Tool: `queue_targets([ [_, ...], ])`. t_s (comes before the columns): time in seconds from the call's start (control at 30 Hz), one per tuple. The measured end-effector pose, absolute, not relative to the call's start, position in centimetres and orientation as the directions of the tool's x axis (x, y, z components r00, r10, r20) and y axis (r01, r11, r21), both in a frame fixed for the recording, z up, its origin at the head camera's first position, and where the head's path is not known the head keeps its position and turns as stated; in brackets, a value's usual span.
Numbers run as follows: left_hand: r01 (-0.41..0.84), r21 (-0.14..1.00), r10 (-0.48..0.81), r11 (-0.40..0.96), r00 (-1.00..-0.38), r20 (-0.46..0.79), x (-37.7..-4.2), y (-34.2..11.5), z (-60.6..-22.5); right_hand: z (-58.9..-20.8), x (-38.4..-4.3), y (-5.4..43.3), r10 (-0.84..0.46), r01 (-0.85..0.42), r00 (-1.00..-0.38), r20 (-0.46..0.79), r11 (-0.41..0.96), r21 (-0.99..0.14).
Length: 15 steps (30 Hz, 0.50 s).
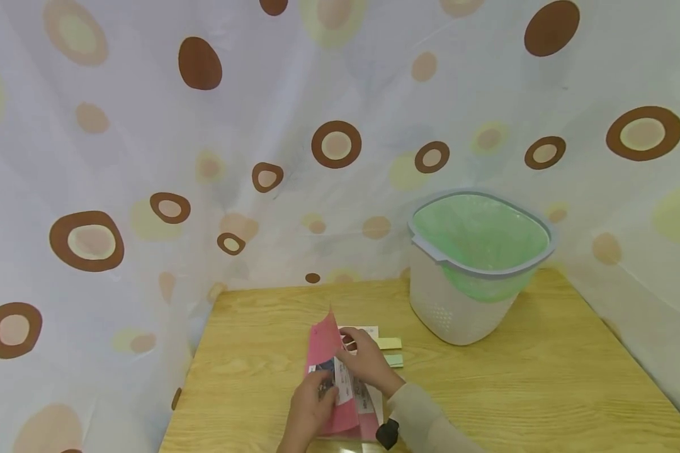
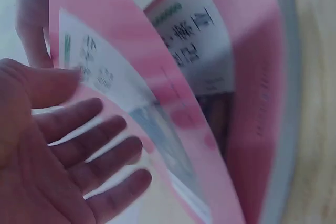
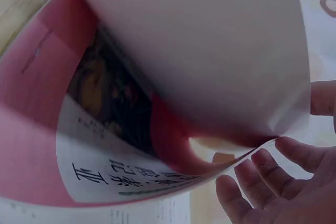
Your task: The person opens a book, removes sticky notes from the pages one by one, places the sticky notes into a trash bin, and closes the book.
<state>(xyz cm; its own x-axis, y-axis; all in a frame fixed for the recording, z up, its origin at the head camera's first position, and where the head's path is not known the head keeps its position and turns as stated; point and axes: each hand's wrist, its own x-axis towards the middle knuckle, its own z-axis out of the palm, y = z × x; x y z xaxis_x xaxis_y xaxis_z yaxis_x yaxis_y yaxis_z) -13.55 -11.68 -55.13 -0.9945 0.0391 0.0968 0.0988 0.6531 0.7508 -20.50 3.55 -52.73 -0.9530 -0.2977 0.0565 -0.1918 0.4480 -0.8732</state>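
Observation:
A pink printed booklet stands partly open on the wooden table, its leaves bowed apart and bearing a photo and white panels with dark characters. At its far right edge, my right hand pinches a leaf between thumb and fingers; in the right wrist view the leaf's pale back curves up from that grip. On the near left side is my left hand, its fingertips right at the booklet. The left wrist view shows the left fingers spread and loosely bent, with the thumb overlapping the leaf's edge.
White papers, a pale yellow strip and a pale green strip show beside the booklet. A white bin with a green liner stands at the back right. A spotted curtain hangs behind the wooden table.

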Motion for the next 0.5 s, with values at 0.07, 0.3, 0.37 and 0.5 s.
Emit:
queue_targets([
  [0.07,0.08,0.794,0.01,0.602,-0.996,0.093,-13.6,-11.2,-54.3,-52.6,-20.4,3.3,-0.321,-0.172,-0.947,0.035,0.411,-0.895],
  [0.3,0.015,0.749,-0.023,0.662,-0.999,0.04,-13.7,-9.4,-52.9,-51.9,-20.5,3.0,-0.405,-0.048,-0.914,-0.032,0.186,-0.981],
  [0.37,-0.022,0.722,-0.072,0.692,-0.997,0.038,-13.6,-8.9,-52.9,-51.8,-20.5,3.0,-0.43,-0.014,-0.902,-0.035,0.111,-0.994],
  [0.5,-0.091,0.714,-0.171,0.694,-0.984,0.041,-13.4,-8.2,-53.1,-52.0,-20.6,3.3,-0.464,0.04,-0.885,-0.035,-0.001,-0.999],
])
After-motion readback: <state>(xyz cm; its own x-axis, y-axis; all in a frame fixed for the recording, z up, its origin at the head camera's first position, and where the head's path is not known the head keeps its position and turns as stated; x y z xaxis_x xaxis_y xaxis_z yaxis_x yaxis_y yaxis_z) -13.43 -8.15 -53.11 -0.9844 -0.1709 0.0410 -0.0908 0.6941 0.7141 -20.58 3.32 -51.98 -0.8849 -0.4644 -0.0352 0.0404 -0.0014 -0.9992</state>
